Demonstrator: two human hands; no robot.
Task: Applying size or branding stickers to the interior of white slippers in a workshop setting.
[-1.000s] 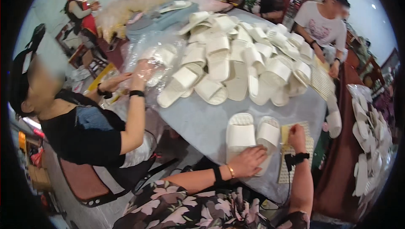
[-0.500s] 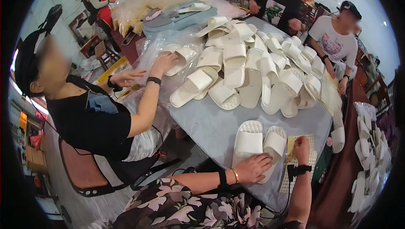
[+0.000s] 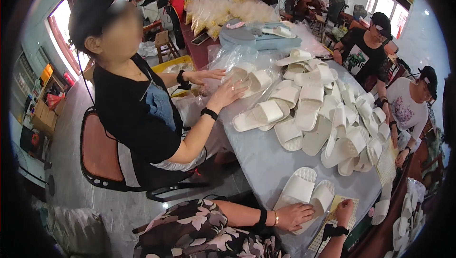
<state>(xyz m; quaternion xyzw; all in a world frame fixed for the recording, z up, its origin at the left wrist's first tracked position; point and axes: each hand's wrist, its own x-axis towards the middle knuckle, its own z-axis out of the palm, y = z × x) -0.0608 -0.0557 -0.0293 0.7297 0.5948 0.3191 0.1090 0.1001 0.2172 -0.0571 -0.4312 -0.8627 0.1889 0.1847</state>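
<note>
Slippers just left of sheet. Judged light, soft; best held by straps. My left grip lies on them, unclenched; right grip curled over sheet, contents: cannot tell.

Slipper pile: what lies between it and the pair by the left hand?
Head view: just a bare strip of grey tabletop between pile and pair.

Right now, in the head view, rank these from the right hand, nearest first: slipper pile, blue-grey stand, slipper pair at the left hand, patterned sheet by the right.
From the right hand:
1. Patterned sheet, right at it.
2. Slipper pair, to its left.
3. Slipper pile, farther up the table.
4. Blue-grey stand, past the pile, upper left.
</note>
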